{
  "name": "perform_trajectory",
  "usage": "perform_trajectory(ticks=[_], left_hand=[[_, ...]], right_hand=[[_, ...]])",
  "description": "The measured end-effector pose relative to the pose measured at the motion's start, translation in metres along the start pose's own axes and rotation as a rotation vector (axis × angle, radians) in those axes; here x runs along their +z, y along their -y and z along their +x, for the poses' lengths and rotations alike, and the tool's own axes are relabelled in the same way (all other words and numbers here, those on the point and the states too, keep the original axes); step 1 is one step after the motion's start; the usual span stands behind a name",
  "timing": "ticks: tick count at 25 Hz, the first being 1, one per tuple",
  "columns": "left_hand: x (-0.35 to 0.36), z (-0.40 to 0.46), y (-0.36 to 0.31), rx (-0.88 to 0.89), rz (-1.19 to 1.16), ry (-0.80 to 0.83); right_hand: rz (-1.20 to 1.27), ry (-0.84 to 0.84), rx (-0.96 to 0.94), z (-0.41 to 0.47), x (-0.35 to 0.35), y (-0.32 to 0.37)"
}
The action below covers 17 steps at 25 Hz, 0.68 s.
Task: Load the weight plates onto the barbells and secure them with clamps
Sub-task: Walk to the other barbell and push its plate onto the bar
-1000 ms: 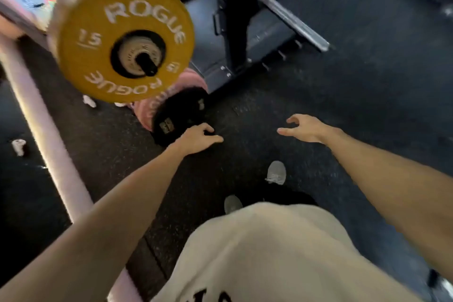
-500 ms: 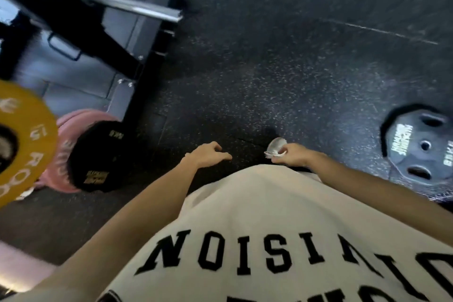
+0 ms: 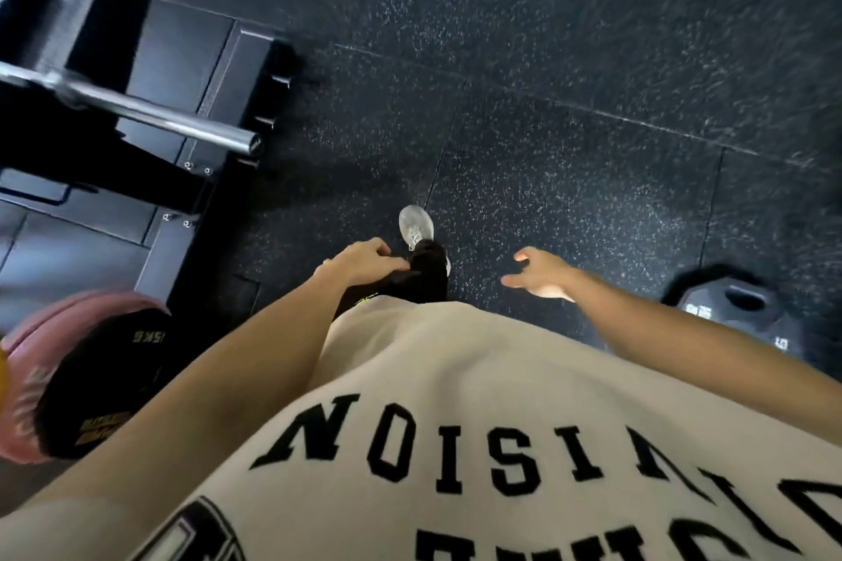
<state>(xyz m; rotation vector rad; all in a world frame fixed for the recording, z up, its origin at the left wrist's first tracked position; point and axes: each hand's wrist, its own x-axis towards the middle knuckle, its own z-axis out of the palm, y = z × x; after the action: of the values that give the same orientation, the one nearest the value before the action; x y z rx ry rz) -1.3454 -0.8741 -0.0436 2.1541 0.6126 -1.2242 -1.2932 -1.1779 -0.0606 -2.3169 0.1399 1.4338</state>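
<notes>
While the person walks across the black speckled floor point(image 3: 569, 141), both hands hold nothing. The biggest thing is the black rack point(image 3: 136, 114) at the upper left, with a bare silver barbell end point(image 3: 191, 128) sticking out toward the walkway. At the lower left, a pink plate point(image 3: 27, 383) and a black plate point(image 3: 91, 383) lean together near the rack. A smaller black plate with grip holes point(image 3: 733, 310) lies flat on the floor at the right, well apart from the bar. It looks thick and heavy, with holes to hold it by. The left hand point(image 3: 364, 262) has loosely bent fingers over the dark trouser leg, and I cannot tell if it touches. The right hand point(image 3: 540, 276) is spread wide with fingers apart, near the flat plate but not touching it. I think the plate could slip and drop on the grey shoe point(image 3: 415, 225) if it is grabbed with only one hand, or the person could bump the bar end
</notes>
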Motion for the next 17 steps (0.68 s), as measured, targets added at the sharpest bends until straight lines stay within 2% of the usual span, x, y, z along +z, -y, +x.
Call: perform_trajectory(ticks=[4, 11, 17], left_hand=[[-0.079, 0.065, -0.035, -0.022, -0.057, -0.026], [-0.254, 0.152, -0.118, 0.062, -0.067, -0.057], [-0.373, 0.239, -0.176, 0.034, -0.098, -0.023]], right_hand=[[-0.059, 0.008, -0.016, 0.062, -0.085, 0.064], [0.000, -0.136, -0.067, 0.153, -0.257, 0.203], [-0.011, -0.098, -0.085, 0.243, -0.355, 0.298]])
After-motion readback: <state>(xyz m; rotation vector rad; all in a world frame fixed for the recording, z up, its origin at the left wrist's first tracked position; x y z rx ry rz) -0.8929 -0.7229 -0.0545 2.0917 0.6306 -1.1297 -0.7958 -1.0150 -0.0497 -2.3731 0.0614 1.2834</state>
